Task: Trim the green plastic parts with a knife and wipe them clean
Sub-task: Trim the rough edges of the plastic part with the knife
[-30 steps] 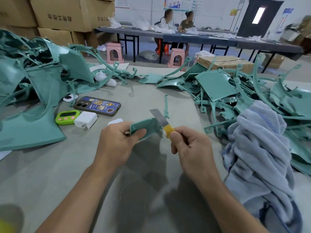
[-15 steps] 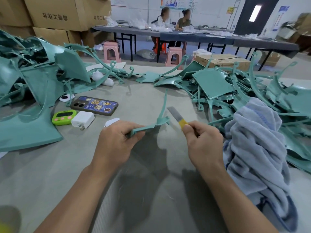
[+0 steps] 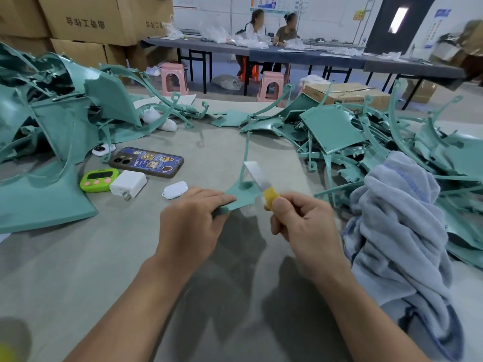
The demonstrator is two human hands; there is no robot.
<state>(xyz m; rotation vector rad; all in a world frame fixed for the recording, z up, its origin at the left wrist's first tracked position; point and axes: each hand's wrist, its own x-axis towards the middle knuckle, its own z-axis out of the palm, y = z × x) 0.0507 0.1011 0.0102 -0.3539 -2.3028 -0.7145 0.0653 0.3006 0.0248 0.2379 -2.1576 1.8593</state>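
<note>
The left hand (image 3: 192,222) is gripping the green part (image 3: 241,195) above the bench (image 3: 78,270), its thin stem pointing up and away. The right hand (image 3: 300,226) is clenching the knife (image 3: 258,180), blade angled up-left against the part.

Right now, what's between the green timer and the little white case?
A white charger plug, between the green timer and the small white case, in the head view.

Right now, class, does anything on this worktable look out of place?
Yes: a phone, a timer, a charger and a white case lie on the table by the left pile of parts. They are personal items, not trimming tools.
</note>
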